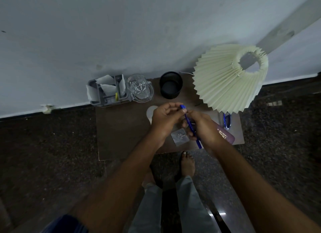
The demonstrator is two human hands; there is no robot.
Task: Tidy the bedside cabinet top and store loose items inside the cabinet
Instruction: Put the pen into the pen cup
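A blue pen [188, 123] is held above the brown cabinet top [121, 128]. My right hand [202, 126] grips its barrel, and my left hand [165, 118] pinches the capped upper end. Under my hands lie a small clear square packet [178, 137] and a pale round coaster [150, 112], partly hidden. A purple flat case with white lettering [225, 136] lies to the right, half covered by my right wrist. Blue-framed glasses [227, 120] lie beside it.
Along the wall stand a grey organiser with papers [107, 92], a clear glass jug [140, 88], a black mesh cup [170, 87] and a pleated cream lamp shade [229, 79]. My bare foot [187, 165] is on the dark speckled floor at the cabinet's front edge.
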